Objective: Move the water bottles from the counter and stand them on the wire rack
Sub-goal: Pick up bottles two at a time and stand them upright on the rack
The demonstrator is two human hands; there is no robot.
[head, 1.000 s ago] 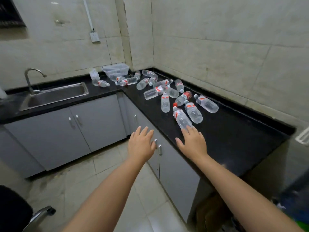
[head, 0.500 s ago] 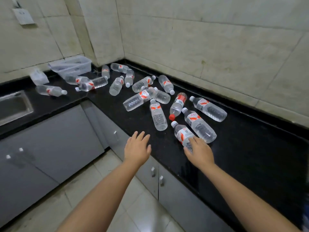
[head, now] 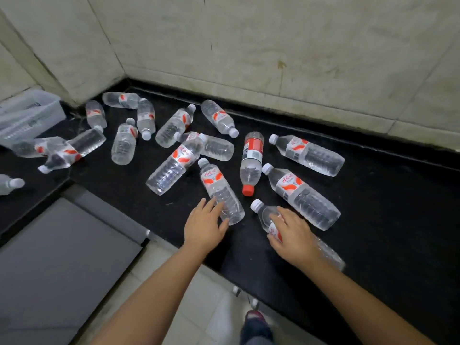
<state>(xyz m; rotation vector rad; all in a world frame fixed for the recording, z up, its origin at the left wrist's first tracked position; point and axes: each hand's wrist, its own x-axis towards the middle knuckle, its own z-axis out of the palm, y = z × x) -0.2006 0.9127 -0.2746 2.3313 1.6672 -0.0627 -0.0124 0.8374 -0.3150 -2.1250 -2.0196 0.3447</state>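
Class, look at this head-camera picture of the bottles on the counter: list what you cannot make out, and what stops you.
1. The wire rack: outside the head view.
2. Nearest bottle: the right hand covers its middle, its base is blurred, so the grip is unclear.
3. Bottle at the left edge: cut off by the frame.
4. Clear plastic bin: cut off at the left edge.
5. Label print: too small to read.

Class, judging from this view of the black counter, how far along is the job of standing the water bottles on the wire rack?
Done: nothing visible; no wire rack is in view, and the clear plastic water bottles lie on their sides across the black stone counter.
In hand: the left hand touches one white-capped bottle, and the right hand lies over another, neither lifted.
Left: every bottle, including the red-capped bottle.
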